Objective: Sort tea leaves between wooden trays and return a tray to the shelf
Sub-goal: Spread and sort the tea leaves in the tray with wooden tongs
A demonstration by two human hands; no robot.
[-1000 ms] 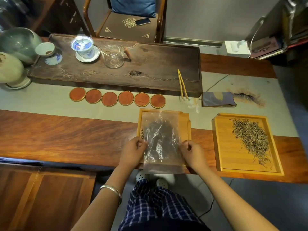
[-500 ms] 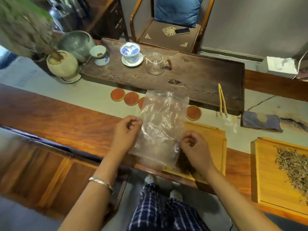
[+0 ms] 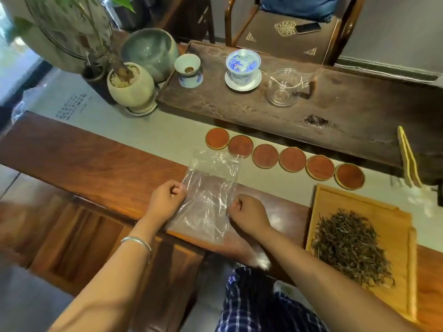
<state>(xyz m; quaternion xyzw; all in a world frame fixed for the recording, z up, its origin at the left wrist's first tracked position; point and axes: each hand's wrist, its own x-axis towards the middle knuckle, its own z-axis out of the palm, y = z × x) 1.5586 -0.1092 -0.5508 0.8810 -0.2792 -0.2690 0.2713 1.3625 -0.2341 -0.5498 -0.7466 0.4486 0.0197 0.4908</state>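
Since the earlier frame, the plastic bag [image 3: 211, 195] is being carried left, off the light wooden tray [image 3: 393, 224], and is now being held over the bare dark tabletop [image 3: 96, 161]; no leaves are being seen through it any more. View is being swung left too, so the potted plant [image 3: 130, 85] is being shown in full.

Bag is being pinched at its left edge by the left hand [image 3: 165, 202] and at its right edge by the right hand [image 3: 249, 215], fingers curled in against the thumbs on both. Bag is being kept stretched flat between them, clear and crumpled, its top edge just reaching the second of six round coasters [image 3: 285, 159].

Tea leaves [image 3: 350, 245] are being left in a loose pile on the tray, at the right, well apart from both hands. Whether a second tray is being nested under it cannot be told.

Behind the coasters, the dark tea board [image 3: 347, 116] is being used to hold a lidded blue-and-white cup [image 3: 242, 65], a small strainer cup [image 3: 188, 70] and a glass pitcher [image 3: 285, 87]. Bamboo tongs [image 3: 407, 156] are being rested at the board's right end. A bracelet [image 3: 136, 243] is being worn on the left wrist.
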